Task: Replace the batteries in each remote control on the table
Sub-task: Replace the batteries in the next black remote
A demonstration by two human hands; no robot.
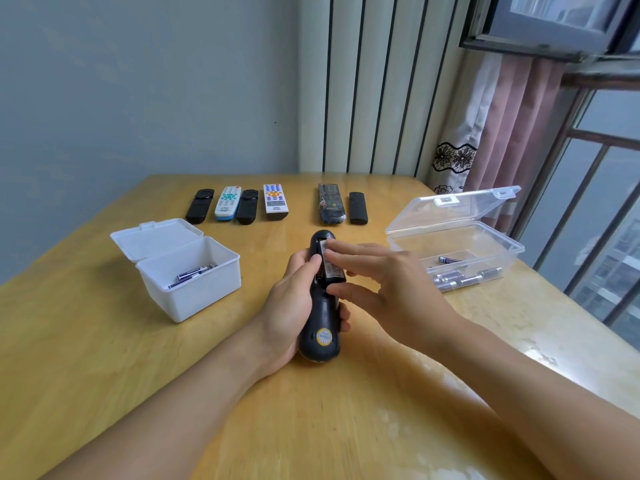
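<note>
My left hand point(292, 306) grips a black remote point(320, 327) back side up over the middle of the table. Its battery cover point(332, 266), with a white label, sits over the compartment near the far end. My right hand point(388, 278) rests its spread fingertips on that cover; whether the cover is fully seated I cannot tell. Several more remotes lie in a row at the far side: black point(200, 206), white and blue point(227, 203), black point(247, 206), white with orange buttons point(275, 201), a black many-button one point(330, 204) and a small black one point(357, 208).
A white open box point(188, 271) at the left holds a few batteries point(190, 273). A clear open plastic box point(460, 251) at the right holds several batteries point(464, 277). The wooden table point(104, 341) ends at a wall, with a window and curtain to the right.
</note>
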